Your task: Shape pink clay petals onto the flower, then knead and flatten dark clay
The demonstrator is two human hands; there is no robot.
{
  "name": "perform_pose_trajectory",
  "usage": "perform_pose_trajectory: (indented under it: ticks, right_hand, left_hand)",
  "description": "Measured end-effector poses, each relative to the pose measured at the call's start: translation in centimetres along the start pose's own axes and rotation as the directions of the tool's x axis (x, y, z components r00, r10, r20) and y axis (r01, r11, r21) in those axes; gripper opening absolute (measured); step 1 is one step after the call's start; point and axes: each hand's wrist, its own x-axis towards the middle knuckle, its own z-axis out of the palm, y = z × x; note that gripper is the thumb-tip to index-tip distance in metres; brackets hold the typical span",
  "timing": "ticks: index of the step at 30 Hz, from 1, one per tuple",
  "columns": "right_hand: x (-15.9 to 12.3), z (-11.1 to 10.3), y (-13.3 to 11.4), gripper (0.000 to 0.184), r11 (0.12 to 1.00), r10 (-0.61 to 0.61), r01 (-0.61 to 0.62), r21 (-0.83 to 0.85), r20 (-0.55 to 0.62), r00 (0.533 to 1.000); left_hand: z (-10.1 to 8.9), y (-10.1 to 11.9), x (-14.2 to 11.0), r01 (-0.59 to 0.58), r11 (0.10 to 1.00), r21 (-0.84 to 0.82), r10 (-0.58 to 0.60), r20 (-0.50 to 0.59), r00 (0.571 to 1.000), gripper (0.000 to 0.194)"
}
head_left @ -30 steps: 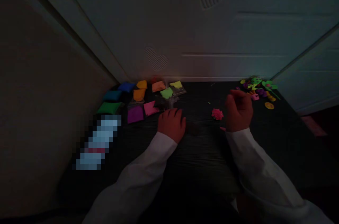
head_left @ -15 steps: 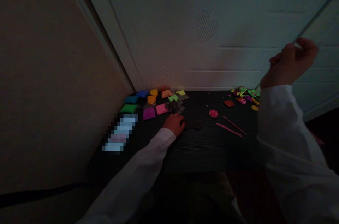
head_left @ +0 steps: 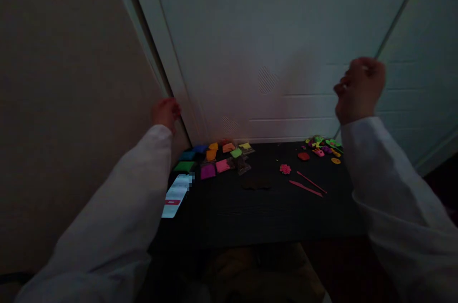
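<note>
My left hand [head_left: 165,113] is raised above the table's left end, in front of the wall corner, somewhat blurred. Its fingers look curled in, and nothing shows in them. My right hand [head_left: 360,88] is up in the air at the right, loosely closed with bent fingers and no object visible. Below lie a pink clay flower [head_left: 285,169], a flat pink modelling knife [head_left: 306,188] and a thin pink stick tool [head_left: 311,182]. A dark brown piece [head_left: 255,183], hard to make out, rests at mid-table. Behind the flower is a flat red piece [head_left: 304,156].
Packets of coloured clay, among them a purple one [head_left: 208,171] and a green one [head_left: 184,166], line the table's back left. A lit phone [head_left: 175,196] lies near the left edge. Small colourful clay figures [head_left: 324,145] cluster at the back right. A pale panel [head_left: 279,83] rises behind the black table.
My right hand first rose from beside the flower, then shifted left. My left hand has left the table and swung up to the left. The view has tilted upward.
</note>
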Motion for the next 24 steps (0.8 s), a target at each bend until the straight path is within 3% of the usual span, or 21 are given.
perform_pose_trajectory:
  ticks: [1, 3, 5, 7, 10, 12, 14, 18, 24]
  right_hand:
    - [-1.9, 0.8, -0.6, 0.038, 0.999, 0.007, -0.004, -0.051, 0.058, 0.998]
    - [-6.4, 2.4, -1.7, 0.031, 0.988, 0.016, 0.025, -0.151, 0.268, 0.963]
    - [-11.5, 3.7, -2.4, 0.024, 0.971, 0.050, 0.074, -0.226, 0.500, 0.864]
    - [-16.4, 4.9, -2.5, 0.023, 0.951, 0.116, 0.110, -0.288, 0.667, 0.736]
    - [-22.5, 5.9, -1.7, 0.025, 0.916, 0.235, 0.141, -0.377, 0.785, 0.573]
    - [-25.2, 6.2, -1.1, 0.027, 0.893, 0.295, 0.151, -0.425, 0.805, 0.515]
    - [-26.8, 6.1, -0.9, 0.029, 0.872, 0.336, 0.157, -0.464, 0.799, 0.499]
    - [-27.7, 5.7, -1.1, 0.031, 0.858, 0.367, 0.142, -0.493, 0.783, 0.502]
    - [-27.8, 5.9, -0.2, 0.030, 0.879, 0.395, 0.041, -0.475, 0.773, 0.497]
  left_hand:
    - [-0.3, -0.7, -0.9, 0.024, 0.993, 0.119, -0.039, 0.124, 0.992, 0.030]
    - [-0.4, -2.5, -3.6, 0.021, 0.940, 0.339, -0.143, 0.340, 0.929, 0.028]
    - [0.1, -4.2, -6.8, -0.048, 0.868, 0.495, -0.232, 0.487, 0.842, 0.027]
    - [1.0, -5.2, -9.8, -0.147, 0.805, 0.574, -0.278, 0.584, 0.762, 0.027]
    - [3.3, -5.1, -13.8, -0.292, 0.762, 0.578, -0.268, 0.692, 0.671, 0.025]
    - [5.3, -4.6, -16.3, -0.368, 0.760, 0.536, -0.235, 0.754, 0.614, 0.026]
    - [7.3, -4.3, -18.4, -0.421, 0.764, 0.489, -0.196, 0.798, 0.571, 0.026]
    - [9.9, -4.6, -21.1, -0.461, 0.770, 0.440, -0.150, 0.828, 0.540, 0.028]
    - [10.7, -5.9, -21.0, -0.375, 0.831, 0.411, -0.200, 0.850, 0.488, 0.026]
